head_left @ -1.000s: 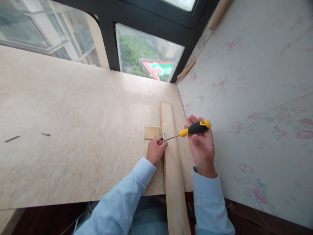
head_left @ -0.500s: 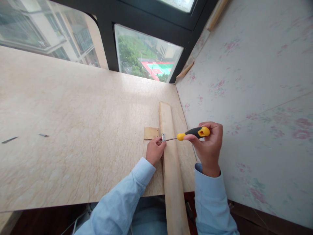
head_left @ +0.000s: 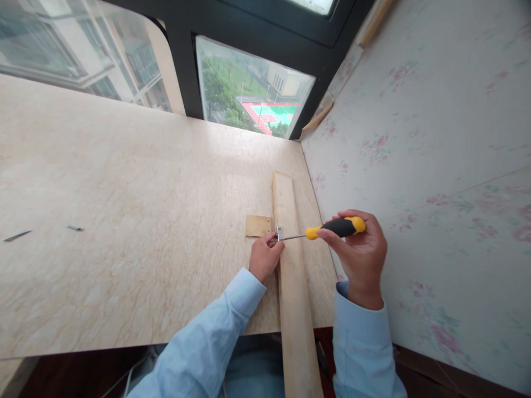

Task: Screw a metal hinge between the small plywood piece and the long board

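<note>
A long wooden board (head_left: pixel 295 309) lies on the stone sill and juts out past its front edge. On the board's left edge sits a small metal hinge (head_left: pixel 280 232), which the fingers of my left hand (head_left: pixel 265 257) pinch near its lower end. My right hand (head_left: pixel 364 257) is closed around the yellow and black handle of a screwdriver (head_left: pixel 338 227). Its shaft points left, and the tip meets the hinge close to my left thumb. Whether a screw is under the tip I cannot tell. A small wooden piece with holes (head_left: pixel 258 225) lies just left of the hinge.
A marbled stone sill (head_left: pixel 145 221) spreads to the left, with a thin pointed metal piece (head_left: pixel 17 236) and a short metal piece (head_left: pixel 75 228) on it. A flowered wall (head_left: pixel 435 182) rises close on the right. Dark window frames (head_left: pixel 257 27) stand behind.
My right hand and the screwdriver handle have shifted slightly right, and the grip on the handle has turned a little. The whole view has moved slightly. My left hand stays at the hinge.
</note>
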A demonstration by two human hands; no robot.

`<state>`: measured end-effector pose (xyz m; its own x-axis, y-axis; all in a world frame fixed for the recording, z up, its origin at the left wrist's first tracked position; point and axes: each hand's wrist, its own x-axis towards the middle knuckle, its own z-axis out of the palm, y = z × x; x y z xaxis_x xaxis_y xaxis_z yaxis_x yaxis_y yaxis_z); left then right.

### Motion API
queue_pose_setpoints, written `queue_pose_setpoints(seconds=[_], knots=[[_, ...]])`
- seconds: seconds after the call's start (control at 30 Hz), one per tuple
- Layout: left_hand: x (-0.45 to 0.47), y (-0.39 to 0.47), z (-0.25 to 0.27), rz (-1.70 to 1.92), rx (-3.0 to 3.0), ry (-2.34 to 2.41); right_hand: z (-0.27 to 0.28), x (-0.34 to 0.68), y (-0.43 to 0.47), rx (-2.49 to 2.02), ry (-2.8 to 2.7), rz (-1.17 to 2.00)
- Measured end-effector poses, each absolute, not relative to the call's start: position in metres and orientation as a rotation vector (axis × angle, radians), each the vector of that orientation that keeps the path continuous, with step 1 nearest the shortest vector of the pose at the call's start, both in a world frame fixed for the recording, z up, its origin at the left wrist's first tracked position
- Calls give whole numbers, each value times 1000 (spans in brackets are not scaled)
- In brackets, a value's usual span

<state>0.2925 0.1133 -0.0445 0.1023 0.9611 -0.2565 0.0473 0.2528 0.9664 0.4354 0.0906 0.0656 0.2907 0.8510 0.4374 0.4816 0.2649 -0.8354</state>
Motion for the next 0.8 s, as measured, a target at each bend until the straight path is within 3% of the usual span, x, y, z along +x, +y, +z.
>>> queue_pose_setpoints(seconds=[0.07,0.13,0.3,0.4,0.67,0.8], knots=[[293,113,-45,927,1092,1258,61,437,95,-1473,-1370,191],[293,114,-46,925,1097,1266,58,436,96,-1485,-1391,199],[293,113,-47,928,1090,1268,68,426,85,-1176,-1349,744],[293,113,-45,901,1063,1282,74,426,80,-1131,-1353,846],[293,113,-44,903,1072,1287,54,437,97,-1370,-1345,162],[294,113,-47,924,1055,1264,59,429,91,-1166,-1370,575]])
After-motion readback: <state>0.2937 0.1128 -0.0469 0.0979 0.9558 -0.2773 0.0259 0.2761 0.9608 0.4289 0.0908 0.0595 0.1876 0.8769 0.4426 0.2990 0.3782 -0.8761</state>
